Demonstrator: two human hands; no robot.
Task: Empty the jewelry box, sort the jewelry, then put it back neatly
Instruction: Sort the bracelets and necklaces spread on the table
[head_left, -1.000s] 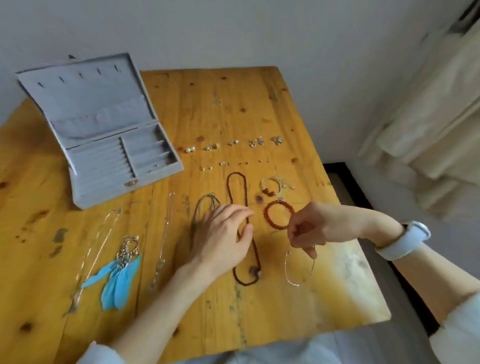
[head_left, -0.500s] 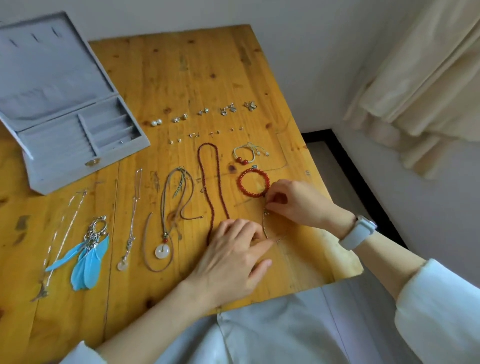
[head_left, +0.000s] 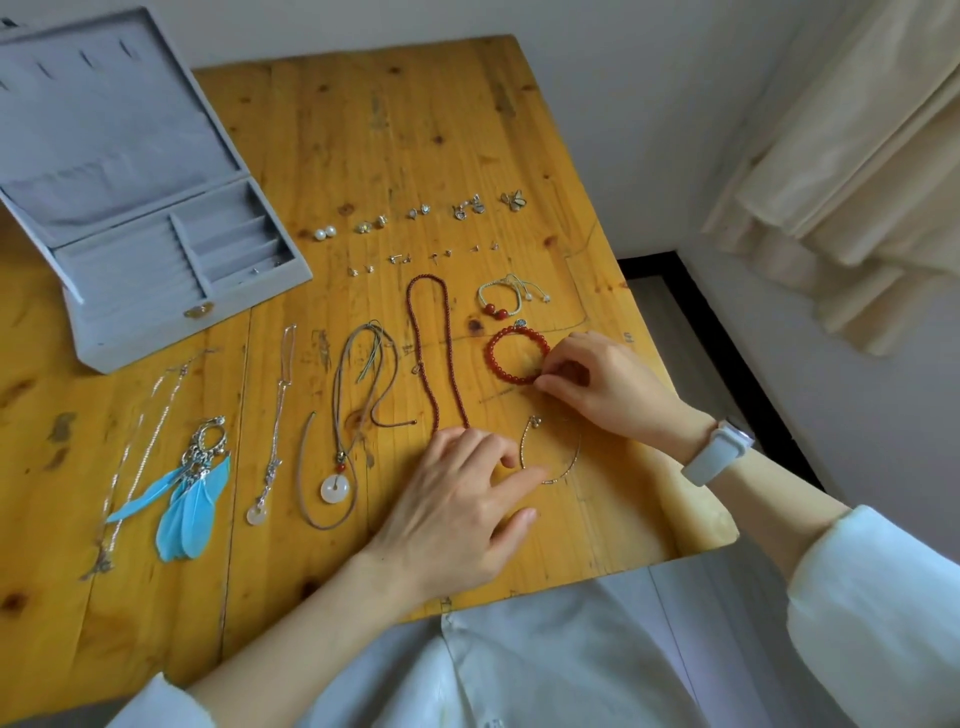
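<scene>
The grey jewelry box stands open at the table's left back. Jewelry lies sorted in rows on the wooden table. My right hand has curled fingers that pinch the lower right rim of the red bead bracelet. A thin silver bracelet lies just below it, near the front edge. Resting flat on the table, my left hand touches that bracelet's left side with straight fingers. The hand hides the lower end of a long dark red bead necklace.
Two rows of earrings and small studs lie behind the bracelets. Further left lie a cord bracelet, a cord necklace with a jade disc, silver chains and blue feather earrings. A curtain hangs right.
My right hand laid the thin silver bracelet down and moved up to the red bead bracelet. My left hand slid right along the table to the silver bracelet.
</scene>
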